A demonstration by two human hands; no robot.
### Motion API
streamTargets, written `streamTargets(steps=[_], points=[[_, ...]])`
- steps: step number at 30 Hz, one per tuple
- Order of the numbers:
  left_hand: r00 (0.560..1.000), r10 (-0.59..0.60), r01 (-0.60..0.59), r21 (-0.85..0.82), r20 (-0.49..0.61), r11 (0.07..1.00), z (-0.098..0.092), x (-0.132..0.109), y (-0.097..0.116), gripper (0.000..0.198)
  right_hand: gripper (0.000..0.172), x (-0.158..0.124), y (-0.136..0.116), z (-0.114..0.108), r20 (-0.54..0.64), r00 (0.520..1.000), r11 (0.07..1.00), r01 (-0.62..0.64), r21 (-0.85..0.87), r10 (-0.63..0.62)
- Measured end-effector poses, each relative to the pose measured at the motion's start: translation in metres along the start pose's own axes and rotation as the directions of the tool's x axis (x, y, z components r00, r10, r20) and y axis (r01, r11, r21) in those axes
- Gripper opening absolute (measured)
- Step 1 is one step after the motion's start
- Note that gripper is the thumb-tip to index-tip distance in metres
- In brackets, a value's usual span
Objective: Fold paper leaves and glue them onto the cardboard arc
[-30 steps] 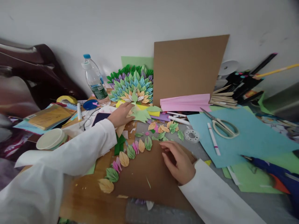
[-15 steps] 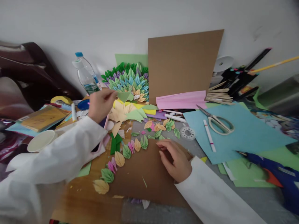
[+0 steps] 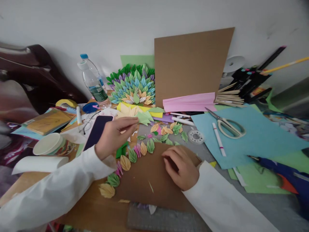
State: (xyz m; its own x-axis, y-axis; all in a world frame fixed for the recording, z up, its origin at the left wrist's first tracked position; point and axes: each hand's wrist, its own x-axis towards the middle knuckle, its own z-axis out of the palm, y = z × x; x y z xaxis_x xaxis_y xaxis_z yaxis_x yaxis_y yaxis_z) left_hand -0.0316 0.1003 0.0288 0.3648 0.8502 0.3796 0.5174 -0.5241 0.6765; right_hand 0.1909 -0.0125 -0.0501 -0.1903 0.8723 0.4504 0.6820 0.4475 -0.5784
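My left hand point(image 3: 118, 137) is pinched closed above the left part of the table. Its fingertips meet the edge of the light green paper pieces point(image 3: 145, 117); whether it grips one I cannot make out. My right hand point(image 3: 181, 167) rests on a brown cardboard piece point(image 3: 142, 180) with a curved edge, fingers curled and thumb near the forefinger; anything between them is hidden. Pleated paper leaves in orange point(image 3: 125, 163), green point(image 3: 132, 155) and pink point(image 3: 137, 149) line the cardboard's curved left edge. A thin pale sliver point(image 3: 151, 186) lies on the cardboard.
Loose paper leaves point(image 3: 177, 129) and a clear plastic spool point(image 3: 196, 137) lie behind the cardboard. Scissors point(image 3: 229, 127) and a marker point(image 3: 218, 139) sit on blue paper point(image 3: 260, 135). A blue glue gun point(image 3: 282, 172) is at right. A paper peacock point(image 3: 135, 85), bottles point(image 3: 96, 87) and a phone point(image 3: 98, 130) stand or lie leftward.
My left hand has come down and right, from holding a green paper triangle before the peacock to the paper pile. The phone and glasses now show. My right hand has stayed nearly still.
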Motion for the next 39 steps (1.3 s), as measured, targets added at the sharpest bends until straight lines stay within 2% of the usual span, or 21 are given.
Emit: streamTargets(steps=[3, 6, 9, 11, 16, 21, 25, 29, 36, 39], points=[[0.973, 0.097, -0.126, 0.13, 0.207, 0.984, 0.015, 0.008, -0.018, 0.033, 0.019, 0.002, 0.003, -0.001, -0.002, 0.999, 0.997, -0.042, -0.072, 0.042], [0.932, 0.125, -0.192, 0.171, 0.339, 0.966, 0.02, 0.012, -0.027, 0.041, 0.027, 0.002, 0.004, -0.001, 0.032, 0.998, 0.99, -0.053, -0.128, 0.057], [0.917, 0.126, -0.225, 0.229, 0.379, 0.947, 0.014, 0.013, -0.029, 0.045, 0.032, 0.001, 0.004, 0.0, 0.068, 0.996, 0.985, -0.047, -0.168, 0.06], [0.905, 0.128, -0.241, 0.239, 0.406, 0.941, 0.008, 0.011, -0.03, 0.04, 0.034, 0.0, 0.003, 0.0, 0.084, 0.995, 0.981, -0.043, -0.188, 0.059], [0.824, 0.129, -0.277, 0.193, 0.551, 0.941, 0.01, 0.005, -0.04, 0.025, 0.034, -0.001, 0.001, 0.002, 0.093, 0.995, 0.976, -0.026, -0.217, 0.047], [0.842, 0.09, -0.237, 0.216, 0.532, 0.947, 0.02, 0.007, -0.043, 0.016, 0.034, -0.004, -0.003, 0.002, 0.094, 0.995, 0.973, -0.015, -0.23, 0.038], [0.863, 0.086, -0.207, 0.193, 0.498, 0.959, 0.017, 0.01, -0.037, 0.012, 0.035, -0.005, -0.005, 0.001, 0.089, 0.995, 0.972, -0.02, -0.235, 0.042], [0.899, 0.095, -0.179, 0.159, 0.428, 0.971, 0.016, 0.012, -0.03, 0.014, 0.033, -0.007, -0.007, 0.001, 0.07, 0.996, 0.971, -0.039, -0.236, 0.057], [0.92, 0.144, -0.202, 0.127, 0.364, 0.971, 0.036, 0.02, -0.027, 0.021, 0.031, -0.007, -0.007, 0.0, 0.066, 0.996, 0.975, -0.05, -0.218, 0.066], [0.96, 0.103, -0.158, 0.201, 0.26, 0.967, 0.029, 0.03, -0.033, 0.028, 0.031, -0.006, -0.006, 0.0, 0.07, 0.996, 0.977, -0.048, -0.209, 0.064]])
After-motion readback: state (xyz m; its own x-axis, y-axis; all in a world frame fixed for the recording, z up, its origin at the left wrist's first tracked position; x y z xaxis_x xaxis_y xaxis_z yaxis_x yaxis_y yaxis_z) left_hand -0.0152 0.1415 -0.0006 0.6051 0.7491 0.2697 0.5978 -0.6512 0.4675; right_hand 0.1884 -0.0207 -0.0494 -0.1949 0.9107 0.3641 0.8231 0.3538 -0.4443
